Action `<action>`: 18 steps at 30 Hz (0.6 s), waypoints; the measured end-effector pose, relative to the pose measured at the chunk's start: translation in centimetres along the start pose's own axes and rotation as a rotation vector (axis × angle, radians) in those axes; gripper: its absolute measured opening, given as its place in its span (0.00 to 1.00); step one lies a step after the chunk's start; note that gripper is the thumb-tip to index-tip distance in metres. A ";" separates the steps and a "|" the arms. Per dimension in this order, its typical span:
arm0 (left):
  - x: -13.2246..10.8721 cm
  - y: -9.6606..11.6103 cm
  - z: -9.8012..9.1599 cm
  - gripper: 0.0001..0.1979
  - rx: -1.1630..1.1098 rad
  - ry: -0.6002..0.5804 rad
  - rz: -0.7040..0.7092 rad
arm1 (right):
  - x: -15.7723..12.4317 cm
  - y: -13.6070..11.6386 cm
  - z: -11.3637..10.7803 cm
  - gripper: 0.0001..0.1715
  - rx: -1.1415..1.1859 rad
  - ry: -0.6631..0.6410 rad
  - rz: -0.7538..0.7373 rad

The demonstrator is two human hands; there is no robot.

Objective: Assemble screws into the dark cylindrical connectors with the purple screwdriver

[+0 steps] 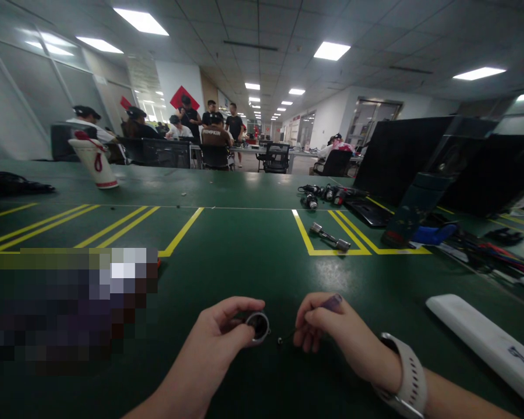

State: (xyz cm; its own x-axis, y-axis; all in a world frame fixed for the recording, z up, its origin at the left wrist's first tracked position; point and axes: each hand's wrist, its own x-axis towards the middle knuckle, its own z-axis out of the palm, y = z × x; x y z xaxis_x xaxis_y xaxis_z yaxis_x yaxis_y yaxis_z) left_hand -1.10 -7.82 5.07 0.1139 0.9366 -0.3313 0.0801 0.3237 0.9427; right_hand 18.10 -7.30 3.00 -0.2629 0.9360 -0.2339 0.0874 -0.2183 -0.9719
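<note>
Currently, the metal ring [257,327] I'm working with is in my left hand [220,334], pinched between thumb and index finger with its dark round mouth turned toward my camera. My right hand [327,326] is closed around a slim purple-ended tool [332,301], whose end pokes out above the thumb; a thin dark length runs from the fingers toward a small metal bit [280,341] in the gap between the hands. Whether that bit rides on the tip or lies on the green desk [244,244], I can't tell from here. As for progress, I'd call the work under way: both hands are occupied, and the ring and the bit sit near each other but apart. What is done or left inside the ring I can't judge, as it's too dark in there. Beyond my right hand, a dumbbell-shaped metal part [330,237] lies within yellow tape [323,252], touched by neither hand. Farther past it sit black fittings [312,201]; right of my right hand lies a long white box [484,349].
</note>
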 end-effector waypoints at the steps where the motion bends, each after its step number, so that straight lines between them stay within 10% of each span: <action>1: -0.1 0.1 0.0 0.15 -0.009 0.015 0.005 | 0.2 0.3 0.0 0.08 0.111 -0.014 0.023; 7: -0.1 0.3 0.2 0.14 -0.019 0.047 0.041 | -0.5 0.5 0.1 0.12 0.459 -0.139 -0.103; 18: 0.3 -0.3 0.3 0.15 -0.001 0.035 0.097 | -3.6 -0.5 1.5 0.16 -0.572 0.096 -0.788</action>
State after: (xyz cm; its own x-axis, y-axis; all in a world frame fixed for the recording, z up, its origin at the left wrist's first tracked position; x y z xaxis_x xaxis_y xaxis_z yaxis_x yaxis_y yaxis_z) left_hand -0.77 -7.68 4.71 0.0867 0.9677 -0.2367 0.0693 0.2311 0.9705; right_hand 17.57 -10.94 4.26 -0.3684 0.7806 0.5049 0.3802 0.6221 -0.6844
